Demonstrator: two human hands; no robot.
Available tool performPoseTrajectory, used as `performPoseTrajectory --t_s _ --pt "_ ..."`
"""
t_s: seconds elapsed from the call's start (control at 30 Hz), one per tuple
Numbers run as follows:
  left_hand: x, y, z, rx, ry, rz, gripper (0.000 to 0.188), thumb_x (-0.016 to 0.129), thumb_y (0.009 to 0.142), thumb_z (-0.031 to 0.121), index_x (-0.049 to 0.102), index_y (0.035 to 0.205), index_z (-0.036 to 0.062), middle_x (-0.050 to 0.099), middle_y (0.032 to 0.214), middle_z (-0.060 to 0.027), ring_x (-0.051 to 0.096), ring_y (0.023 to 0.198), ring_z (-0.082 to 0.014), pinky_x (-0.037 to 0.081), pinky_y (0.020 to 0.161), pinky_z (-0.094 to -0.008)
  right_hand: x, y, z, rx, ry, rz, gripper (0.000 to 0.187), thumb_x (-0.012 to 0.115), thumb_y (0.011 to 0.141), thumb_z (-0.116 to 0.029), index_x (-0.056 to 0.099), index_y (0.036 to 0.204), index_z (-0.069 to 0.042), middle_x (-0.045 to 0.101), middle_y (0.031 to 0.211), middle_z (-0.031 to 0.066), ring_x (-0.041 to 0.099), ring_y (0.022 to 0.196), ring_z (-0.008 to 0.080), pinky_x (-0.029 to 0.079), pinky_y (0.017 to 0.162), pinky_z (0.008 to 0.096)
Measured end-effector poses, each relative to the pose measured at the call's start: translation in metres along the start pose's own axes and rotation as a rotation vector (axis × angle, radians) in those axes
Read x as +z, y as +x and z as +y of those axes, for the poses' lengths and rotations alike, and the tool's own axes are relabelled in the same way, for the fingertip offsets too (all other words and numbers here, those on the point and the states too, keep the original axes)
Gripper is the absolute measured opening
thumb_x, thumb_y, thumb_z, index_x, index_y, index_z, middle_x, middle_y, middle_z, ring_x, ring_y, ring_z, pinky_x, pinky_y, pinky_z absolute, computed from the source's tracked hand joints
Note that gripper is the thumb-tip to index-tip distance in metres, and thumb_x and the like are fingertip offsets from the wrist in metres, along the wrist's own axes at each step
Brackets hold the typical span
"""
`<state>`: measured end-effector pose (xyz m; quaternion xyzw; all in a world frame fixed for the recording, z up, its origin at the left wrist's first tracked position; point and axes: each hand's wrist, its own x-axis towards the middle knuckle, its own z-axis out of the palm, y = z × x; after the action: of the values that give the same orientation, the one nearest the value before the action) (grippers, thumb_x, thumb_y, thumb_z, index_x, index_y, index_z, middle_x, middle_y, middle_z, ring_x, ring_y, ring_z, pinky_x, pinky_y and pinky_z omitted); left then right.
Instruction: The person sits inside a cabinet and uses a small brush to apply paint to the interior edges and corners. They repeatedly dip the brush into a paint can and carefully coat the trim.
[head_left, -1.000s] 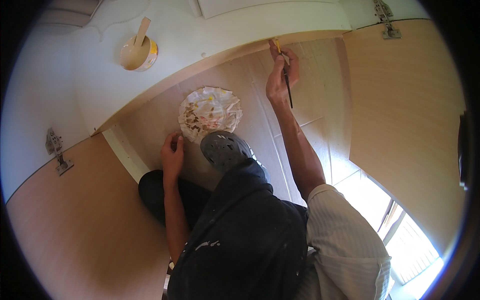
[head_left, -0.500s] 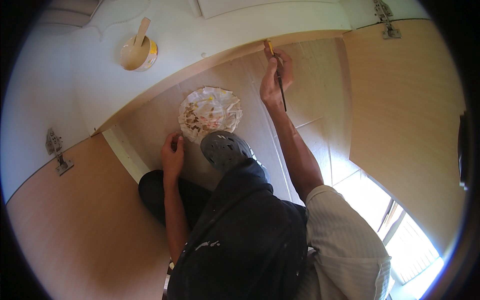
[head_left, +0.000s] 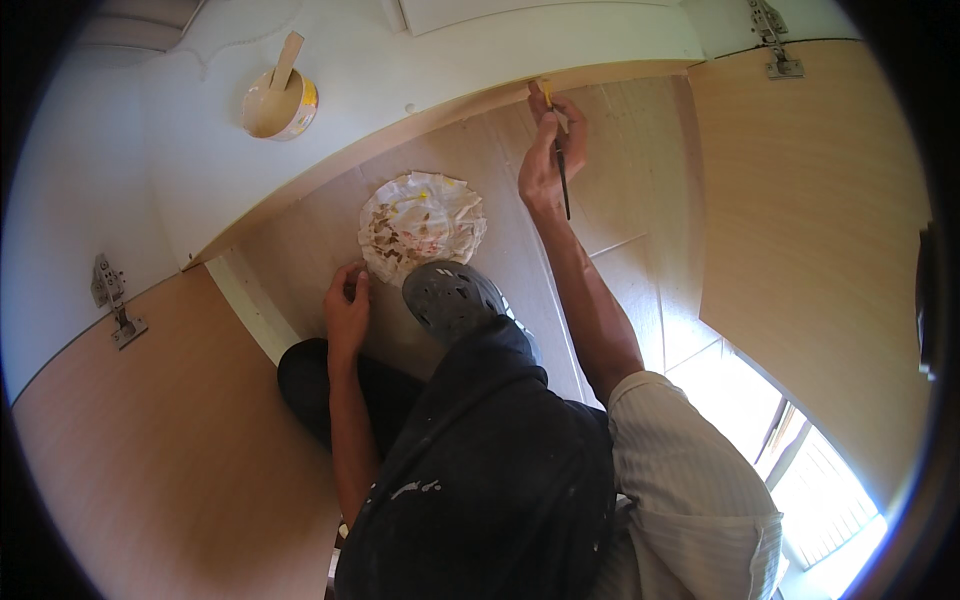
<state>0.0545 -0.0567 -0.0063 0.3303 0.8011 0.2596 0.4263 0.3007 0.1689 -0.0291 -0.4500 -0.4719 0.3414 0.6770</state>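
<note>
My right hand (head_left: 552, 150) is closed on a thin paintbrush (head_left: 564, 185) with a dark handle and a yellow part near the tip. Its tip end is at the pale wooden front edge (head_left: 480, 103) of the cabinet's bottom shelf; my fingers hide the bristles. Lower on the left, my left hand (head_left: 347, 305) hangs with fingers loosely curled and thumb apart, and I see nothing in it. Just beside its fingertips lies a round, crumpled white sheet (head_left: 440, 215), stained brown, red and yellow; I cannot tell if it is paper or cloth.
On the white cabinet floor (head_left: 350, 70) stands a tub (head_left: 300, 118) of beige paste with a flat wooden stick (head_left: 287, 58) in it. Open wooden doors (head_left: 170, 430) flank me, their metal hinges (head_left: 118, 305) showing. My grey clog (head_left: 450, 298) is close to the stained sheet.
The paintbrush has tilted slightly in my right hand, which stays at the wooden edge. My left hand has hardly moved.
</note>
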Motion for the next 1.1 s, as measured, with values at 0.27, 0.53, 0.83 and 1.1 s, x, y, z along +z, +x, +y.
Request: performPoseTrajectory --t_s 0.27,0.53,0.83,1.1 --pt "0.000 0.000 -0.004 0.001 -0.014 -0.005 0.029 0.060 0.100 0.020 0.064 0.123 0.0028 0.066 0.085 -0.0051 0.059 0.072 -0.0121 0.049 0.067 -0.0288 0.000 -0.002 -0.006 0.033 -0.064 -0.053 0.025 0.042 0.104 -0.010 0.047 0.122 0.007 0.061 0.121 0.0293 0.061 0.122 0.0356 0.048 0.107 0.0445" --pt "0.000 0.001 -0.004 -0.004 -0.019 -0.014 0.030 0.060 0.099 0.020 0.064 0.123 0.0026 0.066 0.087 -0.0047 0.059 0.073 -0.0113 0.049 0.067 -0.0282 -0.001 -0.004 0.001 -0.007 -0.071 -0.045 0.023 0.044 0.101 -0.001 0.052 0.120 0.010 0.063 0.115 0.0216 0.063 0.119 0.0337 0.050 0.101 0.0399" --pt "0.001 0.001 -0.004 -0.005 -0.039 -0.004 0.028 0.060 0.099 0.019 0.064 0.122 0.0026 0.066 0.086 -0.0039 0.058 0.073 -0.0108 0.049 0.066 -0.0277 -0.002 -0.008 0.008 -0.041 -0.112 -0.032 0.024 0.050 0.101 -0.006 0.056 0.120 0.008 0.064 0.112 0.0175 0.065 0.093 0.0175 0.051 0.078 0.0287" --pt "0.001 0.001 -0.002 0.002 -0.034 -0.001 0.028 0.060 0.099 0.018 0.065 0.122 0.0027 0.065 0.084 -0.0033 0.058 0.072 -0.0108 0.049 0.066 -0.0278 0.000 -0.012 0.008 -0.002 -0.107 -0.025 0.024 0.053 0.100 -0.007 0.057 0.119 0.007 0.065 0.110 0.0164 0.062 0.087 0.0146 0.050 0.073 0.0272"
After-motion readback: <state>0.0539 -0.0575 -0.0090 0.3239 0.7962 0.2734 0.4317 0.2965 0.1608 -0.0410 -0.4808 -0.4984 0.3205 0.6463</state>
